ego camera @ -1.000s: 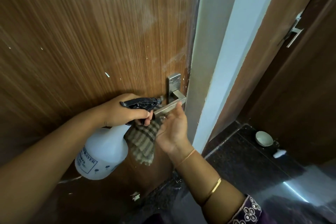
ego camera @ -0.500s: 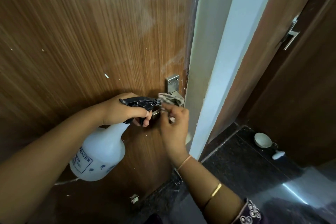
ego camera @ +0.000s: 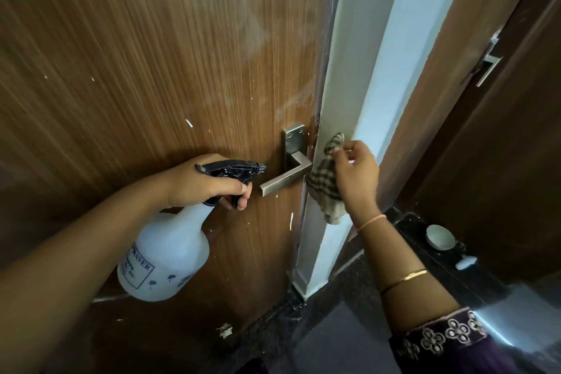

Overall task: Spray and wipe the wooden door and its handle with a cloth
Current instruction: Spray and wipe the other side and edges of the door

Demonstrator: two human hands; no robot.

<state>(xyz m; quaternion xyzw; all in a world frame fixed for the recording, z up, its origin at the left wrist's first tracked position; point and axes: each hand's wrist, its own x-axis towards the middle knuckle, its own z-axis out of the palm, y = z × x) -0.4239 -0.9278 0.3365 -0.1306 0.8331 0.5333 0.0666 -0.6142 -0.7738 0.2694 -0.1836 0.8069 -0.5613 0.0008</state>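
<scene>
Beside the wooden door's (ego camera: 151, 70) edge, your right hand (ego camera: 356, 173) is pinching the cloth (ego camera: 326, 188) at three o'clock of the handle (ego camera: 287, 181). Your left hand (ego camera: 209, 185) is gripping the spray bottle (ego camera: 165, 255) at nine o'clock and is likely risking overspray onto the frame (ego camera: 343, 100).

Dark floor (ego camera: 334, 343), seemingly a bowl (ego camera: 440, 237)

Door (ego camera: 151, 70): cut off by the top and left edges. Spray bottle (ego camera: 164, 255): neck and trigger mostly hidden under the left hand (ego camera: 206, 185). Label (ego camera: 138, 270): only "RAYER" readable, finer print too small. Cloth (ego camera: 326, 185): partly hidden behind the right hand (ego camera: 358, 173); contact with the handle (ego camera: 288, 176) cannot be told. Sleeve (ego camera: 449, 340): cut by the bottom edge. White lump (ego camera: 466, 262) beside the bowl (ego camera: 440, 237): too small to identify. Second handle (ego camera: 487, 67), far right: small, detail unclear.
</scene>
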